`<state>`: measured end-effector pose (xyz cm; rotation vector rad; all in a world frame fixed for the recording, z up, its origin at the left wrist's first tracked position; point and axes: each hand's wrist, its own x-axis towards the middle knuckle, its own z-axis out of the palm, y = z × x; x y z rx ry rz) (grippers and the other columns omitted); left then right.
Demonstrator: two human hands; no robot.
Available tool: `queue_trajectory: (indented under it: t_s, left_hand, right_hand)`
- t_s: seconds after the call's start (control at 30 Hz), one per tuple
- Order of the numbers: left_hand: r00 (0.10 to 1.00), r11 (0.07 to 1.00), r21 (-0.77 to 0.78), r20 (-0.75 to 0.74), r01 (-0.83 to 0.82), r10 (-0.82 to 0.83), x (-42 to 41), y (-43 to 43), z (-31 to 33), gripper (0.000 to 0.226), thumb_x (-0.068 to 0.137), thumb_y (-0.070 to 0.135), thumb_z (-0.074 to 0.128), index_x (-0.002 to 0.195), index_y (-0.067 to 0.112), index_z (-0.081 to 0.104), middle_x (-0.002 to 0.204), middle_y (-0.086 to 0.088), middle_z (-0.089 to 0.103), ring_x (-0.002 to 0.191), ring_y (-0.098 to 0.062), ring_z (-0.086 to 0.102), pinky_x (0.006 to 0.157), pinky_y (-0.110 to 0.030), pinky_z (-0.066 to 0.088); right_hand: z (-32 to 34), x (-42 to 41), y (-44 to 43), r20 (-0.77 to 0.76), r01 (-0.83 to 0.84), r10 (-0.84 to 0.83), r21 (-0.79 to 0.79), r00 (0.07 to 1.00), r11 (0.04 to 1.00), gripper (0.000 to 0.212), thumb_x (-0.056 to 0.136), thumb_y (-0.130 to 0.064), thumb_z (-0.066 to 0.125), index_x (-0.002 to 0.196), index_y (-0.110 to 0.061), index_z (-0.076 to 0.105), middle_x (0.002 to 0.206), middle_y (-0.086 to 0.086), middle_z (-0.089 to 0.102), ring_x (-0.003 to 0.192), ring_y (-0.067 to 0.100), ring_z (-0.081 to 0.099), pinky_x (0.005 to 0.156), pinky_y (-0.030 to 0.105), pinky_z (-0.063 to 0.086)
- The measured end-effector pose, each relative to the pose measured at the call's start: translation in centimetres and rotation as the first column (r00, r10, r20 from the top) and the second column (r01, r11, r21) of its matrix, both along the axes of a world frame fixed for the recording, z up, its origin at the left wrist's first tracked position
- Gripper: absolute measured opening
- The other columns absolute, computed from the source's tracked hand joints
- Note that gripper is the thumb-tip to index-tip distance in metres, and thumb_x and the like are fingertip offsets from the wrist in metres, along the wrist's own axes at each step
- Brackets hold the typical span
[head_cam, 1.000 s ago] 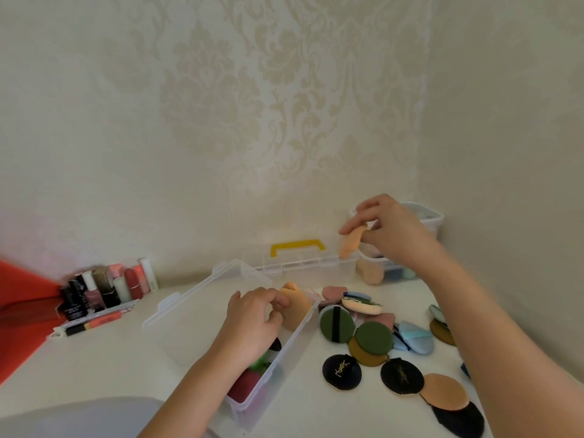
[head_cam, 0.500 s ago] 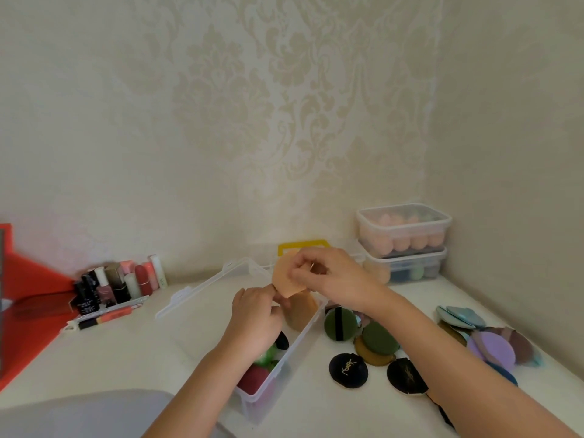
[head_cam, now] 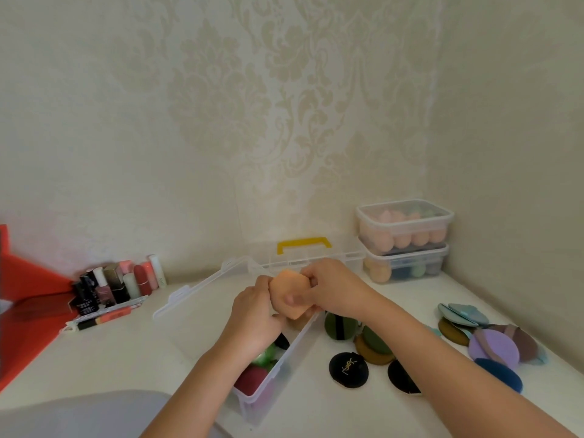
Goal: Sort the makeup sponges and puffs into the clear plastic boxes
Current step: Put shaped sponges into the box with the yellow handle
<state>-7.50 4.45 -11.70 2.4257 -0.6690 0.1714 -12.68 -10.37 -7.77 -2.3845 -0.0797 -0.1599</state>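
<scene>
An orange makeup sponge (head_cam: 289, 294) is held above the far end of an open clear plastic box (head_cam: 278, 368). My right hand (head_cam: 331, 287) grips the sponge from the right, thumb on its front. My left hand (head_cam: 254, 314) touches its left edge, fingers curled against it. Inside the box lie a green (head_cam: 264, 355), a dark red (head_cam: 252, 377) and a black sponge (head_cam: 282, 341). Round puffs lie right of the box: green (head_cam: 339, 325), black (head_cam: 348, 369), purple (head_cam: 493, 349).
Two stacked lidded clear boxes (head_cam: 404, 241) of sponges stand in the back right corner. The open box's lid (head_cam: 202, 290) with a yellow handle (head_cam: 304, 243) leans toward the wall. Lipsticks and bottles (head_cam: 117, 284) stand at back left beside a red object (head_cam: 22, 298).
My right hand brought the orange sponge from near the stacked boxes down to the open box. My left hand rose to meet it. The view shifted left.
</scene>
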Motion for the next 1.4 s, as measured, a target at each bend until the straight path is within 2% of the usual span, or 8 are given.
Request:
queue_trajectory:
  t_s: [0.17, 0.33, 0.5, 0.73, 0.93, 1.13, 1.27, 1.4]
  left_hand:
    - [1.0, 1.0, 0.014, 0.009, 0.016, -0.016, 0.2, 0.0, -0.5, 0.057, 0.082, 0.013, 0.06, 0.132, 0.026, 0.036, 0.119, -0.002, 0.057, 0.106, -0.019, 0.054, 0.086, -0.028, 0.047]
    - [0.997, 0.998, 0.005, 0.055, 0.055, -0.055, 0.2, 0.0, -0.7, 0.054, 0.082, 0.01, 0.058, 0.131, 0.024, 0.04, 0.127, 0.004, 0.05, 0.119, -0.014, 0.047, 0.094, -0.02, 0.038]
    - [0.993, 0.997, -0.075, 0.122, 0.004, 0.005, 0.2, 0.2, -0.4, 0.027, 0.077, 0.004, 0.056, 0.077, 0.029, 0.047, 0.093, 0.007, 0.053, 0.094, -0.014, 0.05, 0.065, -0.011, 0.033]
    - [0.993, 0.997, -0.017, 0.098, 0.074, -0.072, -0.3, 0.0, -0.1, 0.032, 0.081, 0.006, 0.051, 0.072, 0.037, 0.054, 0.089, 0.015, 0.063, 0.096, -0.009, 0.051, 0.084, -0.021, 0.04]
    - [0.993, 0.997, -0.024, 0.096, 0.073, -0.07, -0.3, 0.0, -0.1, 0.036, 0.081, 0.006, 0.053, 0.07, 0.04, 0.049, 0.088, 0.015, 0.061, 0.093, -0.007, 0.051, 0.083, -0.02, 0.039]
    - [0.994, 0.997, -0.011, 0.081, 0.078, -0.077, -0.4, 0.1, -0.1, 0.03, 0.081, 0.005, 0.052, 0.078, 0.035, 0.053, 0.087, 0.017, 0.055, 0.094, -0.006, 0.051, 0.079, -0.014, 0.037]
    - [0.998, 0.996, -0.066, 0.036, 0.056, -0.054, -0.3, 0.1, -0.2, 0.027, 0.082, 0.005, 0.052, 0.09, 0.031, 0.049, 0.089, 0.013, 0.059, 0.086, -0.003, 0.052, 0.066, -0.007, 0.036]
    - [0.999, 0.995, -0.09, 0.011, 0.045, -0.044, -0.2, 0.1, -0.2, 0.032, 0.083, 0.006, 0.053, 0.102, 0.031, 0.043, 0.089, 0.011, 0.063, 0.084, -0.004, 0.054, 0.063, -0.01, 0.037]
  right_hand:
    - [-0.6, 0.6, 1.2, -0.09, 0.066, -0.092, -0.265, 0.992, 0.962, 0.016, 0.08, -0.029, 0.067, 0.07, -0.018, 0.062, 0.067, 0.001, 0.056, 0.066, 0.018, 0.055, 0.057, 0.025, 0.035]
    - [-2.0, 1.1, 2.9, 0.048, 0.228, -0.23, -0.424, 0.972, 0.876, 0.007, 0.081, -0.02, 0.055, 0.085, -0.016, 0.06, 0.082, 0.003, 0.061, 0.087, 0.022, 0.061, 0.058, 0.025, 0.028]
    - [-2.9, 1.3, 2.5, 0.14, 0.341, -0.315, -0.247, 0.939, 0.907, 0.029, 0.079, -0.025, 0.064, 0.088, -0.017, 0.037, 0.085, -0.003, 0.048, 0.08, 0.018, 0.05, 0.048, 0.021, 0.021]
    - [-0.2, 0.3, -0.4, -0.039, 0.153, -0.157, -0.105, 0.987, 0.983, 0.027, 0.075, -0.027, 0.075, 0.072, -0.022, 0.049, 0.073, -0.009, 0.05, 0.068, 0.009, 0.048, 0.058, 0.021, 0.036]
    - [2.8, -1.9, -5.0, -0.204, 0.139, -0.339, -0.635, 0.918, 0.76, 0.045, 0.076, -0.023, 0.077, 0.116, -0.012, 0.057, 0.116, 0.004, 0.06, 0.105, 0.023, 0.058, 0.079, 0.03, 0.045]
    - [0.8, -1.0, -6.0, -0.341, 0.076, -0.377, -0.646, 0.861, 0.759, 0.056, 0.073, -0.03, 0.079, 0.119, -0.009, 0.054, 0.111, 0.006, 0.059, 0.1, 0.023, 0.056, 0.082, 0.032, 0.046]
    - [0.5, -0.6, -5.3, -0.206, 0.149, -0.408, -0.712, 0.889, 0.686, 0.024, 0.083, -0.018, 0.067, 0.105, -0.011, 0.058, 0.096, 0.005, 0.057, 0.086, 0.022, 0.053, 0.074, 0.03, 0.044]
    - [2.7, -1.0, -4.7, 0.029, 0.401, -0.499, -0.636, 0.866, 0.659, 0.026, 0.093, -0.011, 0.046, 0.117, -0.008, 0.056, 0.115, 0.009, 0.061, 0.102, 0.025, 0.059, 0.081, 0.031, 0.047]
